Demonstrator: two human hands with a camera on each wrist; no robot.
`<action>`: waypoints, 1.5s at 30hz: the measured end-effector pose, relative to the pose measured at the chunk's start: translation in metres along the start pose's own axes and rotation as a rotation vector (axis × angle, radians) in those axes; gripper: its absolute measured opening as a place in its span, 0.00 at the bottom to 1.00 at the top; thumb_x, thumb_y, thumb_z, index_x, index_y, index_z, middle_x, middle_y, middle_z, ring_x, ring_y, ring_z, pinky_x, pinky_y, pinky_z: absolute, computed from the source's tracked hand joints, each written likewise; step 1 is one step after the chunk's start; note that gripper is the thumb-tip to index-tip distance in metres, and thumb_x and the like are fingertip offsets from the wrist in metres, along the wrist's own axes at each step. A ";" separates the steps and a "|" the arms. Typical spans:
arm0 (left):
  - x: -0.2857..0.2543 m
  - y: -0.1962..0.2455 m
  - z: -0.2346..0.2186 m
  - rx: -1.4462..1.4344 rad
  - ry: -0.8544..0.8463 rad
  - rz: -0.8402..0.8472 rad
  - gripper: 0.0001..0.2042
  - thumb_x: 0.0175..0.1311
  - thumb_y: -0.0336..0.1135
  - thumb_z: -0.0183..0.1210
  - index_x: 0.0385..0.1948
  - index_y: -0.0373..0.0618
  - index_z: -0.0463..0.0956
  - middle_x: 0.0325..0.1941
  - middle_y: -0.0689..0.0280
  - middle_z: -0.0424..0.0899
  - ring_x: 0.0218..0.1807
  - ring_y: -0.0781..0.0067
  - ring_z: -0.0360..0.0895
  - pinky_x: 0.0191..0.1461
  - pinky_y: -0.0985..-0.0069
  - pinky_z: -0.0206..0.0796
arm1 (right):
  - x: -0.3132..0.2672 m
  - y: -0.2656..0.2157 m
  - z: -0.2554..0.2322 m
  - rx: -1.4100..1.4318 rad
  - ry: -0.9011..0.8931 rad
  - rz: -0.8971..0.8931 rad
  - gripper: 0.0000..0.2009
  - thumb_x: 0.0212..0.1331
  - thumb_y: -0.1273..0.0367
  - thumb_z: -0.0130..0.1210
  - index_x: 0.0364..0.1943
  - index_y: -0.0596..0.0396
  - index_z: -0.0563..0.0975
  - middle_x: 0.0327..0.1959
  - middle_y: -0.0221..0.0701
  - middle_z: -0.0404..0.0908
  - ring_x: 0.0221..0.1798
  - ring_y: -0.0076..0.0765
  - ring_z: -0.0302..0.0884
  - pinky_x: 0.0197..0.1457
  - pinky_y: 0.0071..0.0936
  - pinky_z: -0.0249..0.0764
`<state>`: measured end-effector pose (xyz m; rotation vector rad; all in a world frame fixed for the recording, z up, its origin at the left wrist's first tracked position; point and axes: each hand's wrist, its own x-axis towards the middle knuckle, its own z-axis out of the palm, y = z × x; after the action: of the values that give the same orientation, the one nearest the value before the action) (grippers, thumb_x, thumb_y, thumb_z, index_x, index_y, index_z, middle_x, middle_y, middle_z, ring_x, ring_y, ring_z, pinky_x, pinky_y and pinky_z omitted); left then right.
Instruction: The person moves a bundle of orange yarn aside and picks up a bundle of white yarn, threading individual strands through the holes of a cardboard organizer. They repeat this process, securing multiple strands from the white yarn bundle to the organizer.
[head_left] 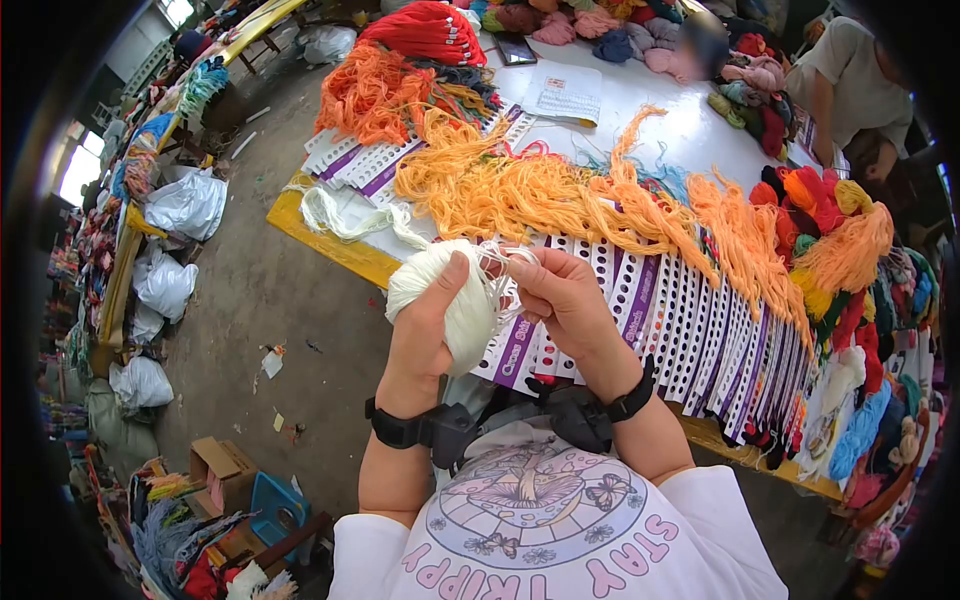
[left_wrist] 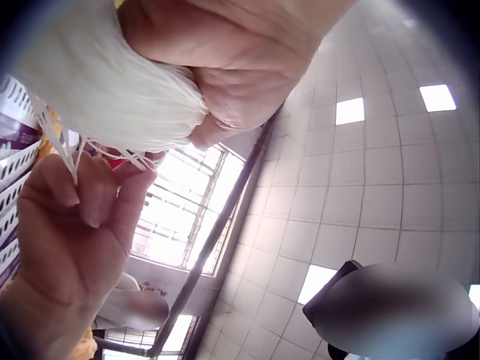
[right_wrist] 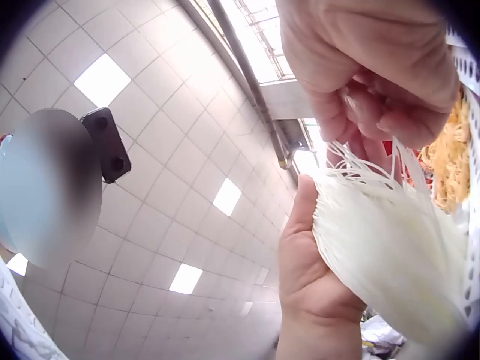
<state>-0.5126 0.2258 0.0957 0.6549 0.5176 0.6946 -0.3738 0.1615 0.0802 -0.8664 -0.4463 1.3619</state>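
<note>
A thick bundle of off-white yarn is gripped by the left hand, its thumb lying along the near side. The right hand pinches several loose strands at the bundle's right end, thumb and fingers bent together. In the left wrist view, strands run from the yarn to the curled fingers of the right hand. The right wrist view shows the left hand behind and under the yarn, with the right hand above its looped end.
Orange yarn lies over rows of punched cards on the table. A white skein hangs about the left corner. Red yarn, a phone and a paper sheet are farther back. Another person is at the right.
</note>
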 end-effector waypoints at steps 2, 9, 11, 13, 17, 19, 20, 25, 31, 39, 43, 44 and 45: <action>0.002 0.000 -0.001 -0.022 0.011 -0.010 0.13 0.60 0.34 0.52 0.43 0.40 0.69 0.40 0.63 0.77 0.39 0.74 0.76 0.39 0.78 0.70 | 0.000 0.004 -0.004 0.019 -0.029 -0.001 0.08 0.53 0.68 0.56 0.33 0.58 0.77 0.19 0.18 0.72 0.14 0.09 0.52 0.17 0.11 0.49; 0.009 -0.009 0.001 0.053 0.035 0.008 0.10 0.56 0.29 0.56 0.40 0.41 0.71 0.37 0.65 0.77 0.37 0.77 0.76 0.36 0.80 0.70 | -0.002 0.006 0.000 -0.014 0.020 -0.022 0.07 0.52 0.68 0.57 0.31 0.58 0.77 0.19 0.21 0.72 0.15 0.12 0.56 0.19 0.11 0.53; 0.010 -0.010 0.000 0.040 0.046 0.006 0.10 0.56 0.29 0.56 0.39 0.41 0.72 0.37 0.66 0.78 0.36 0.78 0.76 0.35 0.81 0.70 | -0.002 0.007 -0.002 0.018 0.028 -0.023 0.07 0.52 0.68 0.57 0.31 0.58 0.77 0.19 0.22 0.72 0.15 0.12 0.56 0.20 0.11 0.54; 0.010 -0.009 0.002 0.015 0.067 -0.005 0.09 0.56 0.28 0.56 0.39 0.42 0.72 0.36 0.66 0.78 0.36 0.78 0.76 0.34 0.81 0.69 | -0.002 0.006 -0.001 0.040 0.025 -0.018 0.07 0.52 0.68 0.57 0.31 0.58 0.77 0.18 0.22 0.72 0.16 0.12 0.57 0.19 0.11 0.53; 0.006 -0.008 0.007 0.101 0.031 0.040 0.08 0.56 0.28 0.56 0.38 0.42 0.73 0.35 0.67 0.78 0.35 0.79 0.76 0.34 0.83 0.69 | -0.004 0.004 0.003 -0.073 0.063 -0.038 0.07 0.52 0.69 0.57 0.31 0.58 0.77 0.18 0.22 0.71 0.16 0.13 0.57 0.20 0.11 0.54; 0.011 -0.014 0.000 0.061 0.071 0.060 0.08 0.56 0.28 0.56 0.38 0.42 0.73 0.35 0.67 0.78 0.35 0.79 0.76 0.34 0.83 0.68 | -0.003 0.006 0.001 -0.041 0.048 -0.044 0.08 0.52 0.68 0.57 0.32 0.58 0.78 0.18 0.21 0.71 0.16 0.13 0.57 0.20 0.11 0.54; 0.012 -0.015 0.000 0.057 0.069 0.066 0.08 0.56 0.29 0.56 0.38 0.42 0.73 0.35 0.67 0.78 0.35 0.79 0.76 0.34 0.83 0.68 | -0.003 0.007 -0.001 -0.026 0.040 -0.048 0.08 0.52 0.68 0.57 0.32 0.58 0.78 0.18 0.21 0.71 0.16 0.13 0.57 0.20 0.11 0.55; 0.012 -0.013 -0.003 0.055 0.067 0.017 0.08 0.57 0.31 0.55 0.37 0.41 0.73 0.34 0.66 0.78 0.34 0.79 0.76 0.35 0.81 0.68 | -0.003 0.003 0.001 0.023 0.043 -0.020 0.08 0.53 0.67 0.56 0.33 0.58 0.78 0.17 0.21 0.70 0.16 0.13 0.56 0.20 0.12 0.55; 0.011 -0.011 0.004 -0.034 0.120 0.010 0.09 0.58 0.32 0.54 0.39 0.41 0.70 0.37 0.63 0.77 0.36 0.75 0.75 0.36 0.78 0.70 | -0.005 0.005 0.004 -0.316 0.097 -0.140 0.09 0.53 0.68 0.56 0.33 0.59 0.78 0.21 0.24 0.75 0.23 0.13 0.66 0.27 0.12 0.64; 0.007 -0.010 0.002 -0.048 0.092 -0.006 0.13 0.60 0.35 0.52 0.43 0.41 0.67 0.43 0.60 0.75 0.41 0.71 0.74 0.41 0.75 0.69 | -0.004 0.005 0.010 -0.289 0.125 -0.187 0.09 0.50 0.70 0.58 0.34 0.61 0.79 0.27 0.26 0.79 0.28 0.14 0.71 0.30 0.14 0.69; 0.007 -0.010 0.002 -0.016 0.040 -0.030 0.13 0.61 0.37 0.52 0.43 0.43 0.67 0.43 0.60 0.75 0.42 0.72 0.74 0.42 0.75 0.69 | 0.001 0.010 0.007 -0.369 0.112 -0.208 0.09 0.50 0.71 0.58 0.34 0.61 0.79 0.28 0.25 0.79 0.28 0.14 0.71 0.29 0.14 0.69; 0.007 -0.010 0.002 -0.020 0.044 -0.031 0.13 0.61 0.37 0.52 0.44 0.43 0.67 0.43 0.61 0.75 0.42 0.72 0.74 0.42 0.75 0.69 | 0.002 0.010 0.006 -0.383 0.110 -0.208 0.09 0.49 0.71 0.58 0.34 0.61 0.79 0.28 0.25 0.79 0.28 0.14 0.71 0.29 0.14 0.69; 0.007 -0.010 0.002 -0.024 0.048 -0.032 0.13 0.61 0.37 0.52 0.44 0.43 0.67 0.43 0.61 0.75 0.42 0.72 0.74 0.42 0.75 0.69 | 0.002 0.008 0.007 -0.368 0.109 -0.198 0.09 0.49 0.71 0.58 0.34 0.61 0.79 0.28 0.25 0.79 0.27 0.13 0.71 0.28 0.13 0.69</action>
<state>-0.5021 0.2242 0.0887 0.6071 0.5625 0.6869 -0.3841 0.1647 0.0778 -1.1587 -0.6929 1.0602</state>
